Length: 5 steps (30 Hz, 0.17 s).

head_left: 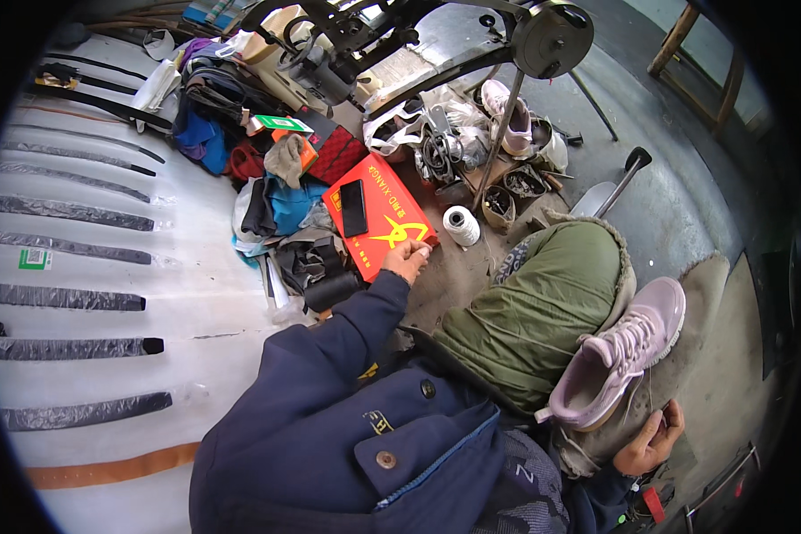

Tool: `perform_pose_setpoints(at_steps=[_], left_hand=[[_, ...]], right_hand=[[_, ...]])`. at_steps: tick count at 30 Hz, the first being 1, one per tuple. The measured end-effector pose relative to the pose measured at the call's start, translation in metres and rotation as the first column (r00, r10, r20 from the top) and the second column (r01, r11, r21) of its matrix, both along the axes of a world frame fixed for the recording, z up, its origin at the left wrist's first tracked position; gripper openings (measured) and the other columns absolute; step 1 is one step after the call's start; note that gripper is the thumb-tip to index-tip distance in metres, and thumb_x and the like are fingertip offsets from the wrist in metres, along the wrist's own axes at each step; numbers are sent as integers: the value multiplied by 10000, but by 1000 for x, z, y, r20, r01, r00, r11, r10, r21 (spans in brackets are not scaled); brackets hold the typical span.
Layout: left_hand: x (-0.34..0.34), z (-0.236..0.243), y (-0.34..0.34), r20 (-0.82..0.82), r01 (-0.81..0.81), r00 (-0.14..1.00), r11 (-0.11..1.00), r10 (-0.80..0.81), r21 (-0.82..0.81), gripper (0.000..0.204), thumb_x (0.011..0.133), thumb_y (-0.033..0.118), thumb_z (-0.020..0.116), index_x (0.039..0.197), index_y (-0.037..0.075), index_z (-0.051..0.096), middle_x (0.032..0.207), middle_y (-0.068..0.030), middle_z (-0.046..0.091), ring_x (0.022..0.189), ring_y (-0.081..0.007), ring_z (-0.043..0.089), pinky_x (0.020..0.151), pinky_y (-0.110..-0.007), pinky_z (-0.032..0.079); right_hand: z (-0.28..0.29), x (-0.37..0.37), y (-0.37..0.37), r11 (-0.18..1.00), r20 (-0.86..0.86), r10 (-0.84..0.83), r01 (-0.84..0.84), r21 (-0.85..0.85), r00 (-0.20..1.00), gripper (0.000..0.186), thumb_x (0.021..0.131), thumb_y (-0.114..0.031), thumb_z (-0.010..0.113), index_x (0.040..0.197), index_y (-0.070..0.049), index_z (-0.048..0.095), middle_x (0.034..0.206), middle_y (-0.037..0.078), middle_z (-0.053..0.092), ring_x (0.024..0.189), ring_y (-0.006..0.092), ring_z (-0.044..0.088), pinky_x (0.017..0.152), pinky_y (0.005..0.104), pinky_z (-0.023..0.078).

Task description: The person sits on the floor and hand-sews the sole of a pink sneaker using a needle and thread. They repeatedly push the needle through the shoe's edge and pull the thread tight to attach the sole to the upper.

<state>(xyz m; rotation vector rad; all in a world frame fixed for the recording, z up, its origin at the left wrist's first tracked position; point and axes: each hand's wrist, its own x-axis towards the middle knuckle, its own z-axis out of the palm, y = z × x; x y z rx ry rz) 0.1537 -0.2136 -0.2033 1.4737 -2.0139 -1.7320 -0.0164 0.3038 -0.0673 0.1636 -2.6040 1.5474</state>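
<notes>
My left hand point(407, 260) is at the near right corner of a flat red box point(390, 209), fingers curled together. Something small and dark shows by its fingertips, too small to name. A black phone point(353, 208) lies on the box. To the right of the box stands a spool of white thread point(460, 225). At lower right my right hand point(651, 441) has thumb and fingers pinched beside a pale pink lace-up sneaker point(616, 356). A thin thread hangs from the sneaker's side toward this hand; whether the fingers grip it is unclear. The sneaker rests on a brown cloth by my green-covered knee point(543, 307).
A black hand-cranked machine point(472, 53) stands ahead. Under it are another pink sneaker point(510, 120), and small containers of bits point(498, 206). Clothes and bags point(280, 196) are heaped to the left. Plastic-wrapped dark strips point(71, 298) hang on a white board.
</notes>
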Motion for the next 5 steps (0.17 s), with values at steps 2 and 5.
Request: perform_pose_setpoints(at_steps=[2, 5], left_hand=[[-15, -15, -25, -50, 21, 998, 1000, -22, -19, 165, 1033, 213, 649, 1111, 78, 703, 984, 3, 722, 880, -85, 653, 726, -281, 532], [-58, -42, -80, -118, 214, 964, 960, -237, -181, 197, 1028, 250, 659, 1166, 114, 699, 1015, 13, 720, 922, -96, 672, 762, -286, 550]], right_hand=[[0, 1, -2, 1000, 17, -8, 8, 16, 1000, 323, 1071, -82, 508, 1365, 46, 544, 1399, 142, 527, 1270, 226, 520, 1116, 351, 390], [-3, 2, -5, 998, 17, -57, 56, 28, 998, 340, 1079, -99, 506, 1395, 25, 524, 1424, 140, 513, 1288, 235, 513, 1136, 360, 375]])
